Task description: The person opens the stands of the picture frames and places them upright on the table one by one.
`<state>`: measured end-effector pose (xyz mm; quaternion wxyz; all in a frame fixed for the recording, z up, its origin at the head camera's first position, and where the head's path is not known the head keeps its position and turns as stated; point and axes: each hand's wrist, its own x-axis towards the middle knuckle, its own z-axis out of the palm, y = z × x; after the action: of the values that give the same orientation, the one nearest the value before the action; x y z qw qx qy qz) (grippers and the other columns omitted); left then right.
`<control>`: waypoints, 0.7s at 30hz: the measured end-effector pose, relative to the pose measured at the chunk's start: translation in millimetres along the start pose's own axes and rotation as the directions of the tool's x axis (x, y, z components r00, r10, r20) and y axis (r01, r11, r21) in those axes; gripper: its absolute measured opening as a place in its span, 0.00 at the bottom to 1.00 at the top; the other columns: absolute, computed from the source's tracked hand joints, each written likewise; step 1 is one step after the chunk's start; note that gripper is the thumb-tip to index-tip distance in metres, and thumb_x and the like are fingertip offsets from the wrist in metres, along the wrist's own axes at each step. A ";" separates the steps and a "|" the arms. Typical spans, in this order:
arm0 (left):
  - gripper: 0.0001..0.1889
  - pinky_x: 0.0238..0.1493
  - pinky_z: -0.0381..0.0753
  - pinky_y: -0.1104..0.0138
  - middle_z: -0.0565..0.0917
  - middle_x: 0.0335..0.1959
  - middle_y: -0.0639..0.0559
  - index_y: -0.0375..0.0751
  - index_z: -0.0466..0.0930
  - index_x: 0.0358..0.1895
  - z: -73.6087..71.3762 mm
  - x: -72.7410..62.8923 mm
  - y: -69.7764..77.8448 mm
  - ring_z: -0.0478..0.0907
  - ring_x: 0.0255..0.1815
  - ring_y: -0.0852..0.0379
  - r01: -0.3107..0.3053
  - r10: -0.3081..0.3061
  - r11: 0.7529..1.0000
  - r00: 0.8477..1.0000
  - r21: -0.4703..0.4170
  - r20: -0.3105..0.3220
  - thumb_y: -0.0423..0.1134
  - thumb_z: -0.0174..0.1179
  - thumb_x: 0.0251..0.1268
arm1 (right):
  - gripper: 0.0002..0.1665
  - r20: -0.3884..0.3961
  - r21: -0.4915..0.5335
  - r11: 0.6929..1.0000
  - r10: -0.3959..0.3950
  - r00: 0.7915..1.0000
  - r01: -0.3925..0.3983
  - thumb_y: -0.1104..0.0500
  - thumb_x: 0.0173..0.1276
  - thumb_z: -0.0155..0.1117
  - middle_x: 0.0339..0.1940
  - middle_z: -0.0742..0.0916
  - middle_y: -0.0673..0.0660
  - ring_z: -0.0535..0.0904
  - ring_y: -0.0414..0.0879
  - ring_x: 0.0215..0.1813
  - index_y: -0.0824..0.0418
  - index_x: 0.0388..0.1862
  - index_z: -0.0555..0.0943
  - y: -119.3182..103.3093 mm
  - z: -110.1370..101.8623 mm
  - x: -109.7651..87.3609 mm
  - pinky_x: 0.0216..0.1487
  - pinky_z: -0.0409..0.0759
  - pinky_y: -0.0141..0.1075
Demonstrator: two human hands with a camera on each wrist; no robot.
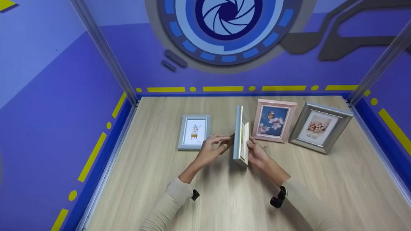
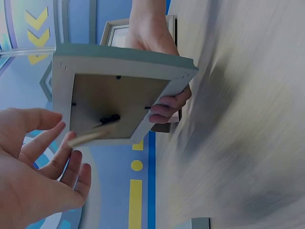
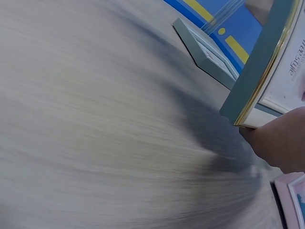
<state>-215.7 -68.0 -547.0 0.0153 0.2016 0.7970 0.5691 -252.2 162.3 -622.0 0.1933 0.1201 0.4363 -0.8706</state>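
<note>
The held frame (image 1: pixel 237 134), blue-edged, is on edge above the middle of the counter (image 1: pixel 221 205), its front turned toward three o'clock and its back toward nine. It looks lifted off the surface. The right hand (image 1: pixel 257 155) grips its border, fingertips curled onto the pale back rim. The left hand (image 1: pixel 210 150), at about eight o'clock from the frame, has loosely bent fingers beside the brown stand (image 2: pixel 93 136); they seem to touch its free end, without a firm pinch.

The frame should handle as a light, stiff piece, slim enough for one hand. Its smooth border may slide a little under dry fingers. The border is the sound place to take hold, ideally at two opposite sides; the picture front may be glazed and would mark or crack if pressed. The stand is probably the weakest part, better swung gently near its tip than twisted. The small dark tabs (image 2: pixel 147 108) round the backing could catch a finger.

From the held frame, a second blue frame (image 1: pixel 181 133) sits at nine o'clock, a pink frame (image 1: pixel 291 120) at two, a grey frame (image 1: pixel 337 133) at three.
</note>
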 end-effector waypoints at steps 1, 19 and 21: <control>0.15 0.66 0.75 0.51 0.84 0.57 0.42 0.39 0.85 0.59 0.8 -0.2 0.4 0.77 0.62 0.46 0.010 -0.010 1.000 1.000 -0.002 -0.009 0.35 0.61 0.72 | 0.33 0.002 -0.003 1.000 -0.004 1.000 0.004 0.60 0.86 0.34 0.55 0.76 0.49 0.80 0.35 0.47 0.56 0.83 0.40 0.2 0.1 0.3 0.54 0.78 0.31; 0.18 0.48 0.83 0.63 0.86 0.44 0.37 0.29 0.84 0.52 -8.6 -0.3 -13.0 0.82 0.45 0.46 0.173 -0.178 0.984 0.974 -0.049 -0.137 0.35 0.70 0.61 | 0.36 -0.043 -0.219 0.974 -0.072 0.997 0.060 0.64 0.84 0.36 0.85 0.54 0.63 0.62 0.51 0.72 0.55 0.85 0.42 -15.5 13.2 1.6 0.62 0.73 0.34; 0.18 0.43 0.81 0.70 0.86 0.43 0.37 0.28 0.83 0.53 -10.1 -0.7 -16.1 0.81 0.42 0.53 0.191 -0.196 0.980 0.970 -0.047 -0.141 0.34 0.70 0.62 | 0.37 -0.044 -0.223 0.972 -0.082 0.996 0.070 0.66 0.83 0.36 0.86 0.51 0.61 0.60 0.52 0.74 0.56 0.85 0.42 -18.6 15.4 1.2 0.67 0.69 0.37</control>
<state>-222.6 -81.7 -558.4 0.0163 0.0808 0.8023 0.5912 -262.1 159.7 -600.1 0.1602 0.1043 0.5397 -0.8199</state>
